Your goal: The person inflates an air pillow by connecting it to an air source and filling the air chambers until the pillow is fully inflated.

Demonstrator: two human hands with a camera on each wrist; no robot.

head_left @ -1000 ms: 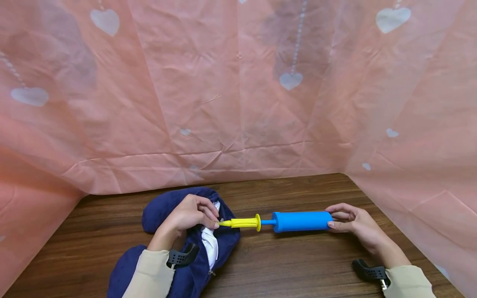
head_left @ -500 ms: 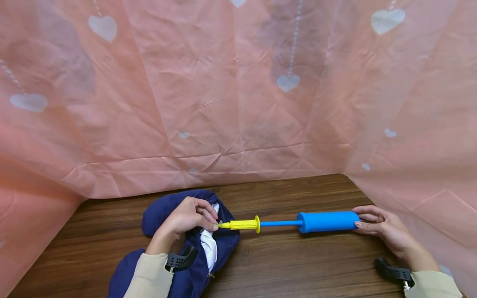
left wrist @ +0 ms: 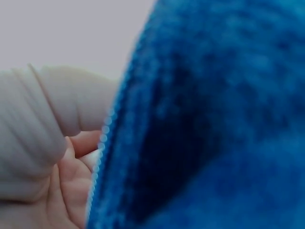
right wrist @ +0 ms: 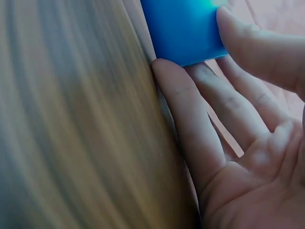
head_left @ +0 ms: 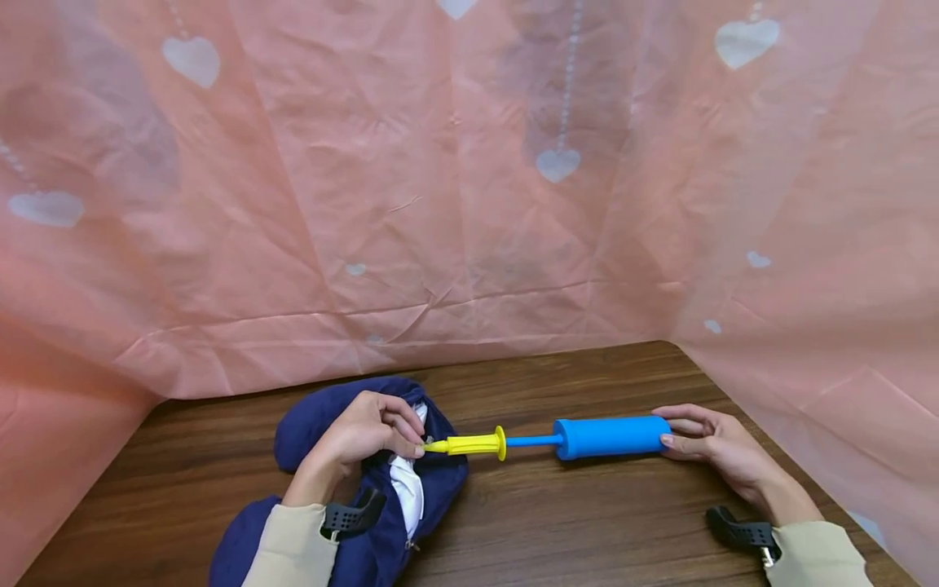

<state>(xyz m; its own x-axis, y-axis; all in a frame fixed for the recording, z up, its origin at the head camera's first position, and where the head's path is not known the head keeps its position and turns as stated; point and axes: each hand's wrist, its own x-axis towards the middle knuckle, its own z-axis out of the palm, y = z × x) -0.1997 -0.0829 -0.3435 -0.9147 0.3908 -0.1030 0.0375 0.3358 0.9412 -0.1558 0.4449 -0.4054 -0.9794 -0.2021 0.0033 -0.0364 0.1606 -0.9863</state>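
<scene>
A hand pump lies across the middle of the head view, with a blue barrel, a thin blue rod partly drawn out, and a yellow handle with a tapered nozzle. My left hand pinches the nozzle tip at the opening of a navy U-shaped pillow; the fingers hide what the tip meets. White lining shows in the unzipped slit. With thumb and fingers my right hand grips the barrel's right end. In the right wrist view the thumb presses the blue barrel. Navy fabric fills much of the left wrist view.
Beneath everything is a dark wooden table. Pink cloth with pale hearts hangs behind it and at both sides, close to the table's edges. A zipper pull hangs at the pillow's near end.
The barrel first slid right with my right hand, lengthening the exposed rod, then came back left, shortening it. My left hand keeps its pinch on the nozzle. The view has shifted slightly.
</scene>
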